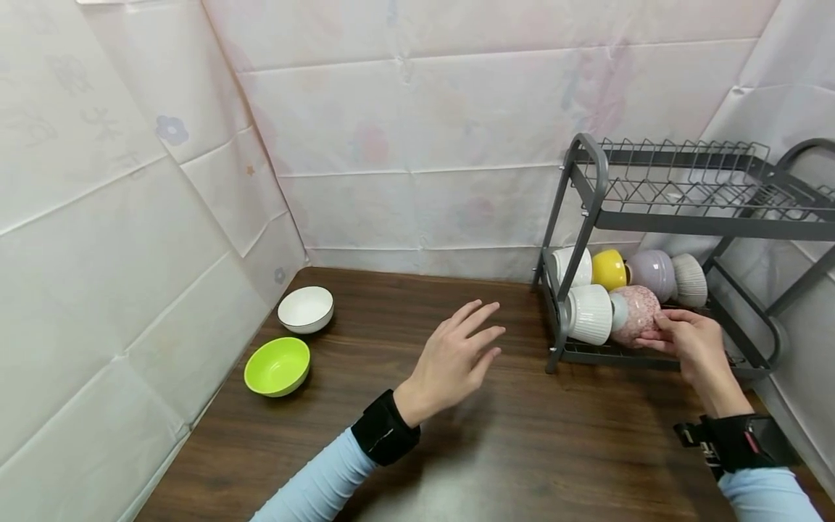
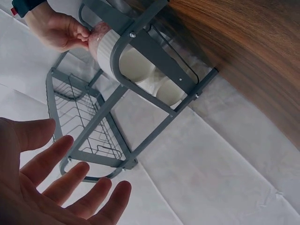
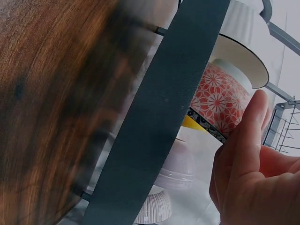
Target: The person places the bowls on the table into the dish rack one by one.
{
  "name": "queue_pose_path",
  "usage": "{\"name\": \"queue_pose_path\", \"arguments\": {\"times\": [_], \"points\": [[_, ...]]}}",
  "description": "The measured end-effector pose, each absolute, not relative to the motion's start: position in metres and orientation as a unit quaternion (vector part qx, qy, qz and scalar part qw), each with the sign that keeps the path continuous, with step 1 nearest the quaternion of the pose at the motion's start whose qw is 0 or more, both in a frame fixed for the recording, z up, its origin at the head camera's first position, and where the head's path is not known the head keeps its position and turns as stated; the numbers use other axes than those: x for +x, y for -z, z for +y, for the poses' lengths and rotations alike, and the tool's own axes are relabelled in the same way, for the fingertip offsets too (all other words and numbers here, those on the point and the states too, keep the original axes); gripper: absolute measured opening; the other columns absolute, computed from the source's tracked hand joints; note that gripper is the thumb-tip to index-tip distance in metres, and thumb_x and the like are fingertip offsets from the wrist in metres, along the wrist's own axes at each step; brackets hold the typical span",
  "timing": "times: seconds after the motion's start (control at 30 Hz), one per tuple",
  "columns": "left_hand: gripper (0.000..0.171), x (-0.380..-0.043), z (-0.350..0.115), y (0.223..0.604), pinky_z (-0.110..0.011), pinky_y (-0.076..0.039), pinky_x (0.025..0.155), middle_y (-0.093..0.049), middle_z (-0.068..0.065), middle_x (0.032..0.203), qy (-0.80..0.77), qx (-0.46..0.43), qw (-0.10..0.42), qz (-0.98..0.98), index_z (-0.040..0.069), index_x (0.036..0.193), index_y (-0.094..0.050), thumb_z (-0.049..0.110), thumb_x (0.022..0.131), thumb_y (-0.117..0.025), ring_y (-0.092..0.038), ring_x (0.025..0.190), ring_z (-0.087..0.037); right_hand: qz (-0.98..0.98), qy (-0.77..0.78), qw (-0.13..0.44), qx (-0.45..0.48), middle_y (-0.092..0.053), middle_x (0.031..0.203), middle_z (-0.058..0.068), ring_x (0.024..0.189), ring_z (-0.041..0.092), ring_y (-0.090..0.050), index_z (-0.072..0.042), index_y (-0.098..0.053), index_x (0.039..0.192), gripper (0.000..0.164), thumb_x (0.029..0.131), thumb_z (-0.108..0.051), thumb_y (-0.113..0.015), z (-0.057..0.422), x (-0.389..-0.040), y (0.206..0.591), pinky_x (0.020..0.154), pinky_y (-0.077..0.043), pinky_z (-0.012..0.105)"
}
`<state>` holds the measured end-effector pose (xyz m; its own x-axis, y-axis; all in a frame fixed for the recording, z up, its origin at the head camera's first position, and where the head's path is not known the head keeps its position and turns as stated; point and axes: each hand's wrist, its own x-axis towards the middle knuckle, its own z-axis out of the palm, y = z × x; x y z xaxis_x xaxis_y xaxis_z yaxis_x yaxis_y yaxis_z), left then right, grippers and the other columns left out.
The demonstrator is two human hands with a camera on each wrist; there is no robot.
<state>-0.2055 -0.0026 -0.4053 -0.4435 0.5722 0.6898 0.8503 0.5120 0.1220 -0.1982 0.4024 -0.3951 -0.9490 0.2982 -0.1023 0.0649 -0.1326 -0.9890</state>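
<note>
Currently, right hand pinches the rim of a red-and-white patterned bowl, tipped on its side in the rack's lower tier, base toward a ribbed white bowl. Left hand above desk, fingers loosely spread, empty. Green bowl, plain white bowl at desk's left.

8 bowls, 1 rack
</note>
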Motion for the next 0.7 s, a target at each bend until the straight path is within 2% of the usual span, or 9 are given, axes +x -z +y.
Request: {"name": "queue_pose_path", "arguments": {"times": [0.13, 0.27, 0.33, 0.57, 0.7], "points": [[0.028, -0.205, -0.003, 0.406, -0.038, -0.037, 0.118, -0.052, -0.009, 0.156, 0.236, -0.435, 0.288, -0.820, 0.012, 0.128, -0.075, 0.020, 0.101, -0.074, -0.043, 0.148, -0.027, -0.669, -0.727, 0.070, -0.138, -0.070, 0.074, 0.006, 0.064, 0.016, -0.074, -0.008, -0.066, 0.095, 0.018, 0.108, -0.003, -0.054, 0.404, -0.200, 0.395, 0.064, -0.062, 0.032], [0.028, -0.204, -0.003, 0.405, -0.037, -0.038, 0.118, -0.053, -0.009, 0.156, 0.235, -0.436, 0.288, -0.820, 0.012, 0.127, -0.075, 0.020, 0.101, -0.074, -0.044, 0.147, -0.027, -0.686, -0.715, 0.057, -0.124, -0.071, 0.075, 0.007, 0.065, 0.017, -0.075, -0.001, -0.060, 0.105, 0.008, 0.108, -0.004, -0.053, 0.406, -0.201, 0.391, 0.065, -0.063, 0.034], [0.027, -0.204, -0.003, 0.404, -0.037, -0.038, 0.118, -0.053, -0.010, 0.155, 0.237, -0.437, 0.288, -0.819, 0.012, 0.127, -0.075, 0.019, 0.101, -0.074, -0.044, 0.147, -0.027, -0.692, -0.710, 0.056, -0.119, -0.071, 0.074, 0.009, 0.065, 0.018, -0.075, 0.004, -0.057, 0.108, 0.009, 0.108, -0.004, -0.053, 0.405, -0.202, 0.389, 0.064, -0.063, 0.036], [0.027, -0.203, -0.003, 0.405, -0.038, -0.038, 0.118, -0.053, -0.009, 0.155, 0.240, -0.439, 0.278, -0.820, 0.011, 0.127, -0.075, 0.019, 0.101, -0.073, -0.044, 0.147, -0.027, -0.794, -0.593, 0.078, -0.108, -0.071, 0.074, 0.003, 0.063, 0.014, -0.074, 0.016, -0.052, 0.120, 0.028, 0.109, -0.009, -0.052, 0.392, -0.203, 0.390, 0.063, -0.063, 0.037], [0.027, -0.202, -0.003, 0.407, -0.038, -0.038, 0.118, -0.053, -0.008, 0.155, 0.239, -0.437, 0.272, -0.823, 0.012, 0.128, -0.075, 0.019, 0.102, -0.072, -0.044, 0.148, -0.027, -0.828, -0.542, 0.086, -0.111, -0.073, 0.074, 0.006, 0.061, 0.013, -0.074, 0.019, -0.052, 0.124, 0.035, 0.110, -0.013, -0.050, 0.385, -0.201, 0.393, 0.062, -0.063, 0.036]]}}
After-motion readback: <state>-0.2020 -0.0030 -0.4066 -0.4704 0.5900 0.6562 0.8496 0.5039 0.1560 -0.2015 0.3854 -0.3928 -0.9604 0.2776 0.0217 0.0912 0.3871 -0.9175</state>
